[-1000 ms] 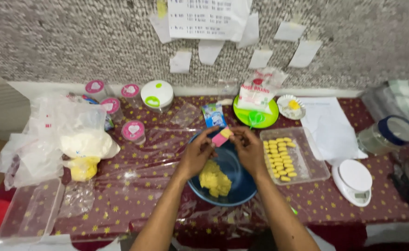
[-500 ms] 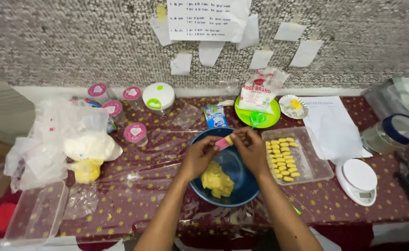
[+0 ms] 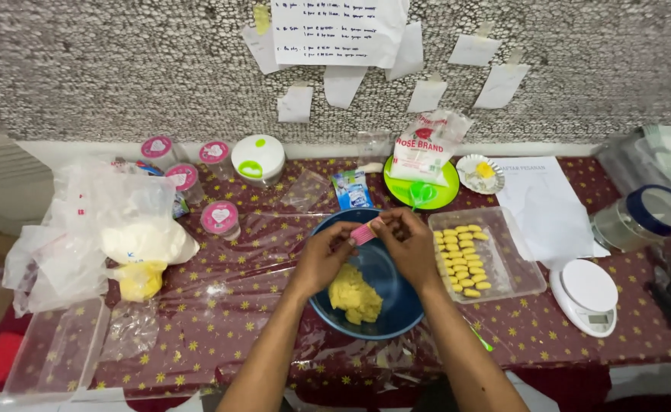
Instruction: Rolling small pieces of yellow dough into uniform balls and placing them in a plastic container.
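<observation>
Pink plastic mould (image 3: 363, 233) is pinched between the fingers of the left hand (image 3: 325, 255) and right hand (image 3: 409, 243), above the blue bowl (image 3: 396, 309) of yellow dough (image 3: 354, 294). Pressing evenly should shape pieces matching those in the clear tray (image 3: 520, 271).

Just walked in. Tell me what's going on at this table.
A person works over a blue bowl that holds a lump of yellow dough. The left hand and right hand meet above the bowl, together holding a small pink mould between their fingers. To the right, a clear tray holds rows of small yellow shaped pieces. A white kitchen scale sits farther right, and pink-lidded jars stand to the left.
</observation>
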